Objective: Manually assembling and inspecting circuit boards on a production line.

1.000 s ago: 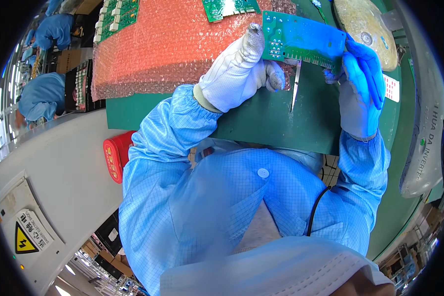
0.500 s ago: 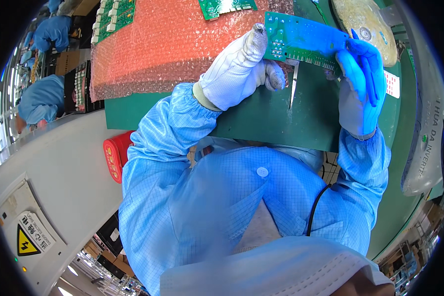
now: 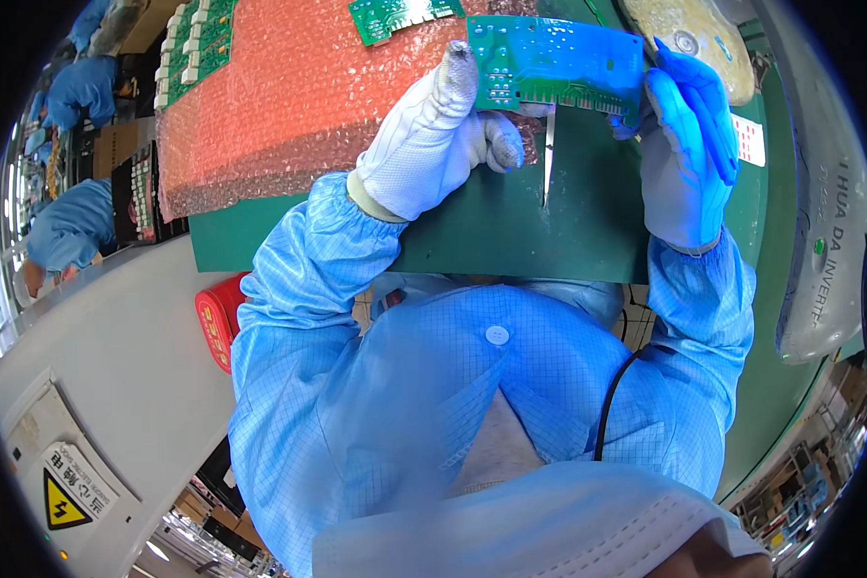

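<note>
I see the board (image 3: pixel 556 65) between the left hand (image 3: pixel 422 144), curled and gripping one end, and the right hand (image 3: pixel 686 149), loosely cupped, hold unclear. A slackened left grip could drop it.

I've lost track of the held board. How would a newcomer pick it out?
Start at the big pink bubble wrap. At its right edge, between the left hand and the right hand, is the long green board. Most of its face looks blue, unlike the small board to its upper left and the board with white blocks farther left.
</note>
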